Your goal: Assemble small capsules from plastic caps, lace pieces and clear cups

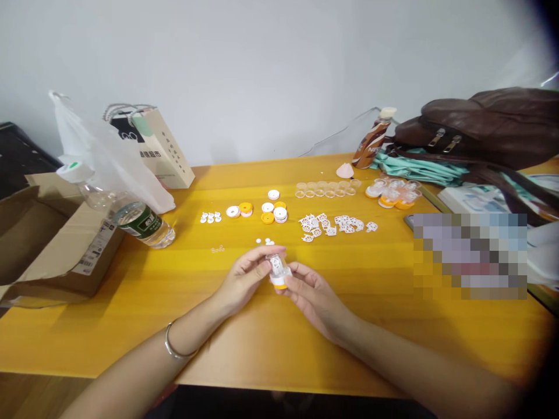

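Observation:
Between my two hands is a small clear plastic container [279,272] with a white and orange base and a white openwork piece inside. My left hand [247,273] pinches its clear upper part from the left. On the other side, the thumb and fingers of my right hand [314,297] close on its base. Just beyond my fingertips lie several small white discs [267,241]. Farther back are white and orange round caps [274,214]. White openwork pieces [314,224] are spread to the right of them, with clear round cups [325,190] lined up behind.
Small white knobs [210,217] and tiny clear rings [217,249] lie at left. Assembled containers [395,193] cluster at right. A water bottle [140,221] and cardboard box [87,262] stand left; a drink bottle [371,139], brown bag [480,128] and blurred-out flat object [469,256] are right.

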Demonstrator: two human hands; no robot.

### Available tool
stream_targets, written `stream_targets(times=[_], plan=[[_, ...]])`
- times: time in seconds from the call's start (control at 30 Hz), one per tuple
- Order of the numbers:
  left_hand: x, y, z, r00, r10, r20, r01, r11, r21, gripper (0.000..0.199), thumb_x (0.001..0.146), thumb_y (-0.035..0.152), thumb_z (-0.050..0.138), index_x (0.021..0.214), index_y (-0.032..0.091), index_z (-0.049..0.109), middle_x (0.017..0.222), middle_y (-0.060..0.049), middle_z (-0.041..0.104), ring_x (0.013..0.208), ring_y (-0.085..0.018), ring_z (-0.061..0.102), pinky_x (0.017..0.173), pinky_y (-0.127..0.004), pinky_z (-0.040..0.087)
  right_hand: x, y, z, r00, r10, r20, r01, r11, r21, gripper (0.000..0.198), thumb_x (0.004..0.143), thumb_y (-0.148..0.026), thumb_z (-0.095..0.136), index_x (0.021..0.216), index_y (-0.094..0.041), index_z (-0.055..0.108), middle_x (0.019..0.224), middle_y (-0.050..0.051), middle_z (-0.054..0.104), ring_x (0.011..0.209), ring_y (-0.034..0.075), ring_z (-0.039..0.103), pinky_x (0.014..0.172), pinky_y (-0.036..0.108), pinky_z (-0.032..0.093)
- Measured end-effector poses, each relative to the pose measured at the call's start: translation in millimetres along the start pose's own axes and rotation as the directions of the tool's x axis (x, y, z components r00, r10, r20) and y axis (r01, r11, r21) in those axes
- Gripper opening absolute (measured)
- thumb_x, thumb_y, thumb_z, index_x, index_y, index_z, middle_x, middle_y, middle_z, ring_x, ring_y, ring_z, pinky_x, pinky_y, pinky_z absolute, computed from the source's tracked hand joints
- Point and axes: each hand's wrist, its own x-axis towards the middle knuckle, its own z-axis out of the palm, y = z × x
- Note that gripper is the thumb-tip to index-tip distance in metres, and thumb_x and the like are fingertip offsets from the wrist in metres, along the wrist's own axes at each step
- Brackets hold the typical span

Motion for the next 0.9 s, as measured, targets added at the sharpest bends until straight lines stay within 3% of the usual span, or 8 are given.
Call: stream_targets(times=[0.13,0.27,0.4,0.47,0.6,0.67,0.77,0.9], plan=[[0.8,1.9,0.8,1.000,0.017,0.011,-0.017,0.998,-0.065,0.046,0.077,0.042,0.060,0.117,0.021,0.051,0.121,-0.011,0.052,0.111,-0.024,0.049,0.089,-0.034,0.041,-0.9,-1.5,1.4,1.000,0.017,0.008,-0.018,0.999,0.041,0.020,0.069,-0.031,0.071,0.083,-0.019,0.063,0.080,0.001,0.061,0.071,0.011,0.055,0.074,0.026,0.046],[0.2,2.8,3.0,0.998,0.063,-0.017,-0.064,0.997,-0.036,0.047,0.074,0.034,0.066,0.115,0.022,0.047,0.104,-0.008,0.059,0.093,-0.019,0.057,0.081,-0.031,0.044,-1.0,-1.3,1.3,0.999,0.043,0.028,-0.046,0.996,0.082,0.019,0.068,-0.029,0.071,0.083,-0.019,0.064,0.081,0.000,0.060,0.072,0.010,0.055,0.075,0.025,0.046],[-0.3,3.3,3.4,0.998,0.060,0.012,-0.059,0.996,-0.065,0.056,0.073,0.041,0.066,0.120,0.024,0.042,0.121,-0.011,0.051,0.110,-0.023,0.050,0.089,-0.036,0.042,-0.9,-0.2,0.4,0.998,0.048,0.039,-0.051,0.994,0.095,0.018,0.071,-0.029,0.069,0.086,-0.019,0.064,0.084,0.000,0.060,0.073,0.009,0.055,0.075,0.024,0.045],[-0.3,2.4,3.0,0.994,0.104,-0.027,-0.105,0.994,-0.040,0.056,0.068,0.039,0.071,0.115,0.023,0.045,0.114,-0.009,0.054,0.109,-0.022,0.050,0.085,-0.032,0.043,-1.0,0.0,0.3,0.998,0.047,0.041,-0.051,0.994,0.095,0.019,0.070,-0.028,0.070,0.086,-0.020,0.064,0.083,0.000,0.060,0.072,0.009,0.055,0.076,0.025,0.045],[-0.4,1.8,2.7,1.000,0.004,0.022,-0.002,0.995,-0.100,0.049,0.079,0.039,0.060,0.120,0.023,0.040,0.110,-0.010,0.057,0.100,-0.022,0.056,0.077,-0.032,0.045,-1.3,-0.2,0.5,0.996,0.042,0.084,-0.050,0.994,0.102,0.023,0.071,-0.031,0.069,0.092,-0.020,0.064,0.089,0.003,0.062,0.078,0.012,0.056,0.076,0.026,0.046],[-0.7,2.2,3.5,0.999,0.033,0.014,-0.032,0.995,-0.097,0.050,0.078,0.041,0.061,0.120,0.022,0.041,0.117,-0.011,0.053,0.106,-0.023,0.052,0.082,-0.033,0.044,-1.6,0.0,0.7,0.998,0.026,0.061,-0.031,0.997,0.076,0.023,0.071,-0.030,0.069,0.090,-0.020,0.064,0.087,0.002,0.062,0.077,0.011,0.056,0.075,0.025,0.045],[-1.7,3.3,5.3,0.993,0.116,-0.003,-0.116,0.992,-0.043,0.050,0.073,0.035,0.067,0.116,0.021,0.044,0.106,-0.008,0.056,0.099,-0.020,0.054,0.079,-0.029,0.044,-2.1,0.4,0.9,0.999,0.035,0.038,-0.037,0.997,0.060,0.022,0.069,-0.028,0.071,0.088,-0.020,0.064,0.084,0.001,0.062,0.075,0.010,0.055,0.074,0.025,0.044],[-2.6,3.6,5.6,0.998,0.036,0.059,-0.028,0.993,-0.118,0.050,0.080,0.039,0.058,0.123,0.023,0.038,0.116,-0.010,0.053,0.106,-0.022,0.051,0.084,-0.033,0.042,-2.1,0.2,0.3,0.998,0.049,0.045,-0.052,0.996,0.077,0.022,0.070,-0.029,0.071,0.089,-0.019,0.065,0.082,0.001,0.062,0.073,0.011,0.054,0.073,0.026,0.043]])
